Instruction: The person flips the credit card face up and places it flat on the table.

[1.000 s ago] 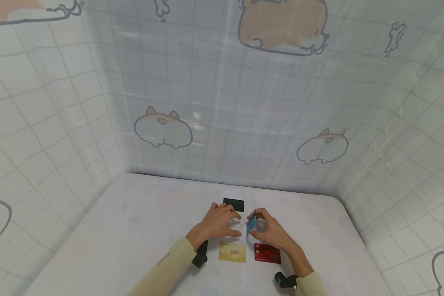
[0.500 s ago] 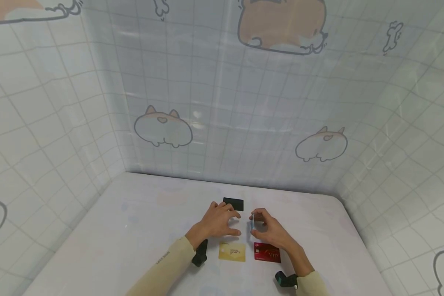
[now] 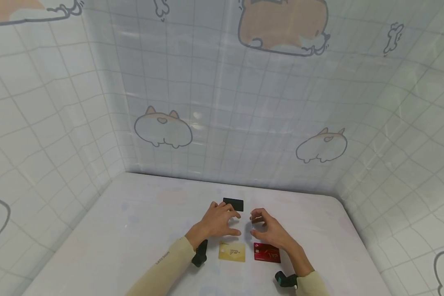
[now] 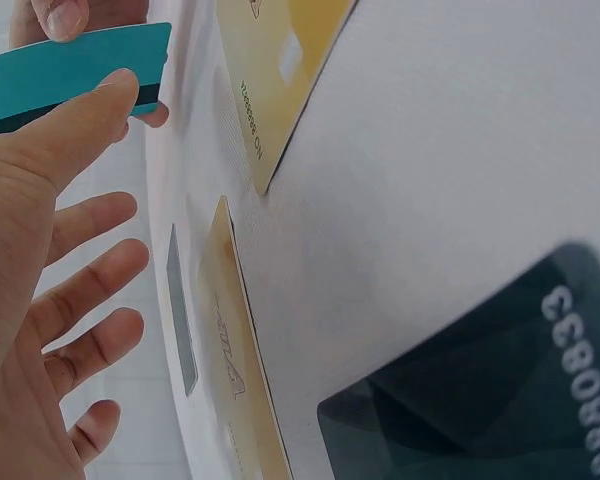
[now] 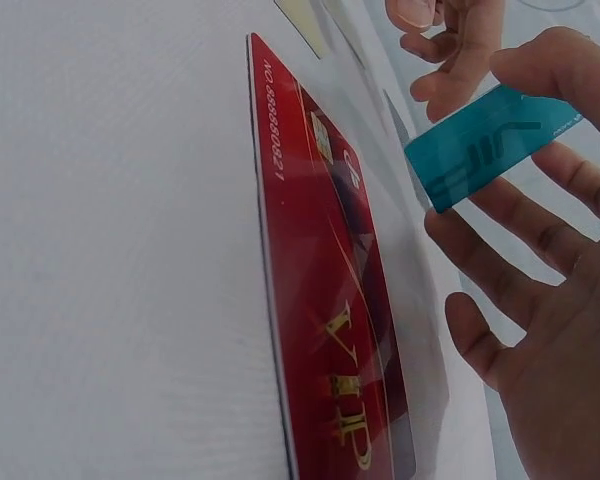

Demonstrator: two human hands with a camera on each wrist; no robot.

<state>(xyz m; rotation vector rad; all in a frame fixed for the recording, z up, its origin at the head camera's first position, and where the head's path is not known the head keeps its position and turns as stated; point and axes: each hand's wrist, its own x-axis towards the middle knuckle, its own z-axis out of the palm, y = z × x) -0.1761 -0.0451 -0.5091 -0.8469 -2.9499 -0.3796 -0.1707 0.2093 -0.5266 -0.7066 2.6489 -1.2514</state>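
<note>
My right hand (image 3: 269, 231) pinches a teal card (image 5: 480, 150) between thumb and fingertips. The card stands on edge above the table, turned almost edge-on in the head view. Its dark stripe faces my left hand in the left wrist view, and large VIP lettering shows in the right wrist view. My left hand (image 3: 216, 222) hovers to the left with thumb and fingers spread, holding nothing; a gap separates it from the teal card in the head view. A black card (image 3: 237, 204) lies just beyond its fingers. Nearer me lie a yellow card (image 3: 232, 252) and a red VIP card (image 3: 267, 252).
The left wrist view shows a second yellowish card (image 4: 238, 350) and a dark green card (image 4: 490, 390) on the white table (image 3: 133, 246). Grid-patterned curtain (image 3: 222, 102) walls with cartoon dogs enclose the back and sides. Black devices (image 3: 285, 280) sit at both wrists.
My right hand has turned the teal card from a slant, with its face visible, to nearly edge-on in the head view. My left hand has stayed in place.
</note>
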